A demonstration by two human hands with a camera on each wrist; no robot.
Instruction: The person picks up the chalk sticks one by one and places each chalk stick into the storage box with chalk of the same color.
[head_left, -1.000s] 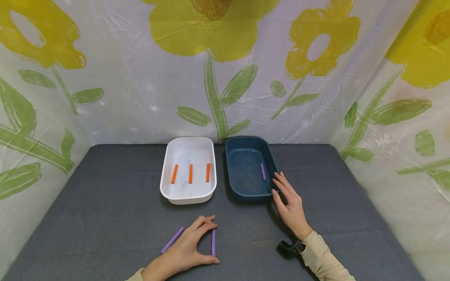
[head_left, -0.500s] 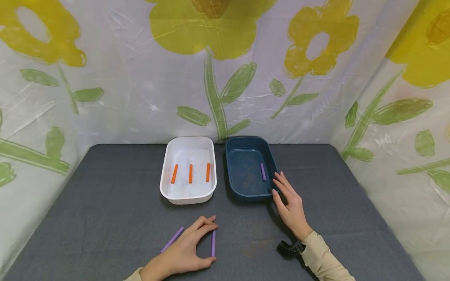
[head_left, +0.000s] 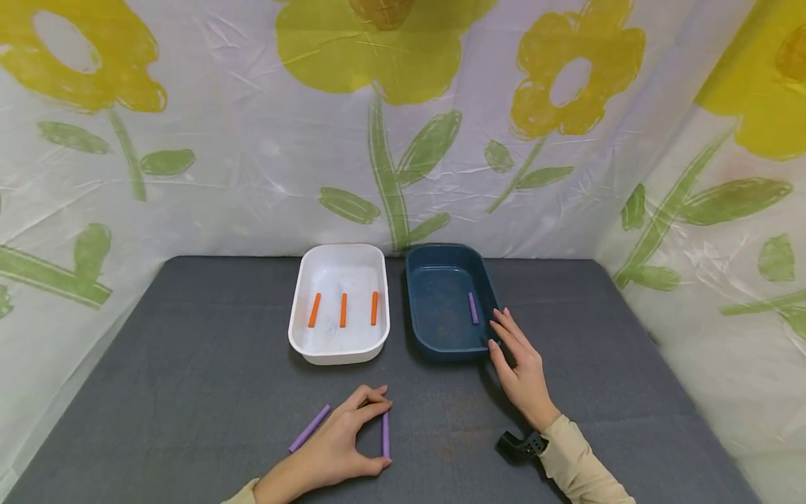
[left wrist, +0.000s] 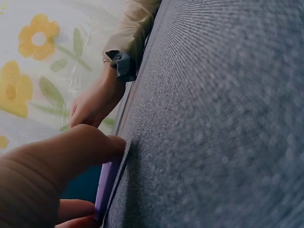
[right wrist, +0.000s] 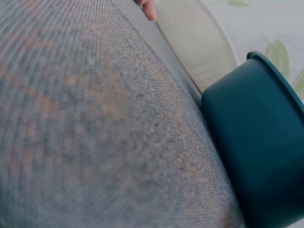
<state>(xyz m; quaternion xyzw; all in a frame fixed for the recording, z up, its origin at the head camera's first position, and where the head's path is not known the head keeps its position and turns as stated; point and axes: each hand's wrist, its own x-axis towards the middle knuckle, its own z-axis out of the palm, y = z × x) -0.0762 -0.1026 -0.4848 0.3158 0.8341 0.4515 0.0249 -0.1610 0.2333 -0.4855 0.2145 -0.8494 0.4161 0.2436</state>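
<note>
In the head view, my left hand [head_left: 340,437] is low over the cloth, pinching a thin purple stick [head_left: 385,435] by its two ends between thumb and forefinger. The left wrist view shows the thumb at one end of that stick [left wrist: 107,183] and fingertips at the other. A second purple stick [head_left: 310,428] lies slanted just left of this hand. My right hand [head_left: 521,371] has loosely extended fingers at the near right corner of the dark blue tray [head_left: 441,344]. One purple stick [head_left: 473,309] lies inside that tray.
A white tray [head_left: 340,355] stands left of the blue one, with three orange sticks [head_left: 343,310] in it. Grey cloth [head_left: 208,364] covers the table, and a flower-printed curtain [head_left: 252,140] rises behind and at both sides. A black watch [head_left: 521,445] is on the right wrist.
My left thumb has drawn in to the near end of the purple stick. The right hand stays at the blue tray, and the head view has shifted slightly.
</note>
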